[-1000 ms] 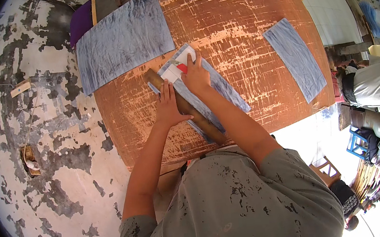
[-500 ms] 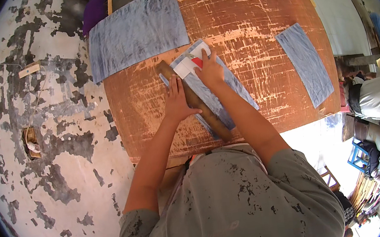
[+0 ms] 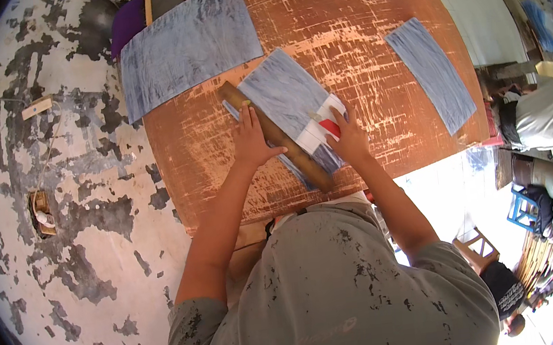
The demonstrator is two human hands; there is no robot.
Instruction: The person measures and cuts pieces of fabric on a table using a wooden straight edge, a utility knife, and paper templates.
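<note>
Currently, one large blue-grey sheet (image 3: 191, 49) lies leftmost on the tabletop (image 3: 194, 141); the left hand (image 3: 250, 141), thumb apart from flat fingers, rests on one brown bar (image 3: 274, 132) across one middle sheet (image 3: 287, 86). The right hand (image 3: 350, 138) bends over one white-and-red tool (image 3: 313, 135), grip unclear, nearer the body than a second ago. One narrow sheet (image 3: 433, 76) lies right.

Loose dk-grey short-slv tee (image 3: 316, 284), w/ irreg. blk flecks & blotches scattered over the torso. L sleeve (image 3: 197, 328) speckled blk, R sleeve (image 3: 453, 271) plainer. Small pale print (image 3: 347, 326) low on the fabric, v. faint; L hand (image 3: 250, 138), R hand (image 3: 350, 138) & forearms (image 3: 218, 230) bare.
</note>
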